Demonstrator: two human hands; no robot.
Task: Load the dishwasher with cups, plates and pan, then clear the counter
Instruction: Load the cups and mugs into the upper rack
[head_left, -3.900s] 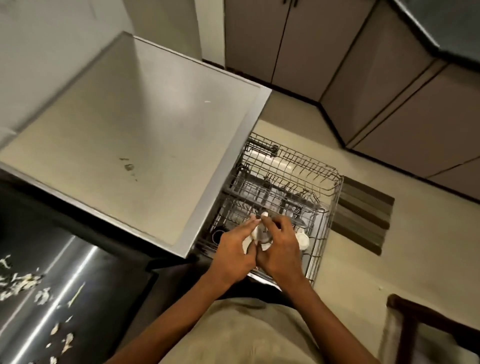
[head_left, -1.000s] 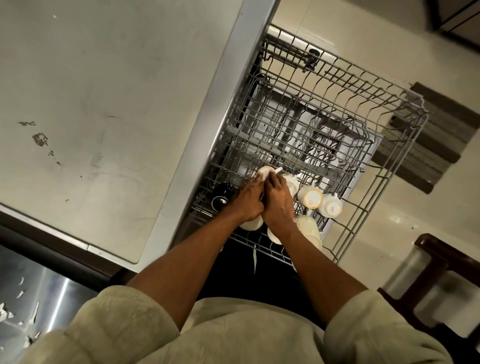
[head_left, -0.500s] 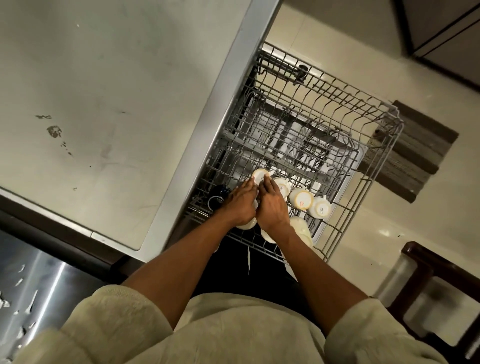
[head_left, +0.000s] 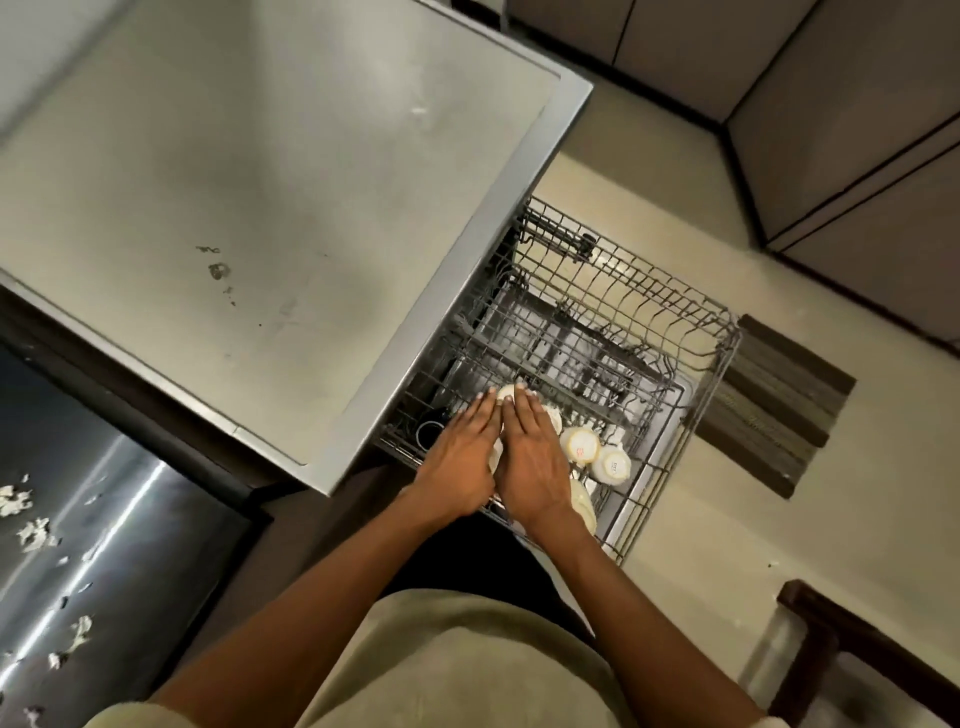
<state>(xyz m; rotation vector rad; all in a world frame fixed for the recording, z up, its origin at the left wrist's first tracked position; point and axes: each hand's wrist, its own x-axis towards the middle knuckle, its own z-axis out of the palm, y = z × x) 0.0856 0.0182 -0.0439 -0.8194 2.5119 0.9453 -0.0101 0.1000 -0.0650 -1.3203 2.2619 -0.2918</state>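
Both hands — left hand (head_left: 462, 457) and right hand (head_left: 530, 457) — lie flat, fingers straight, side by side on white cups (head_left: 582, 444) (upside down) in the rack (head_left: 675, 332).

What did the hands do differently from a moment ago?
The left hand and right hand pinched a white cup a few seconds ago. Now their fingers lie straighter and flatter over the cups in the dishwasher rack, side by side. The two upside-down cups to the right stayed where they were a second ago, and so did the dark cup to the left.
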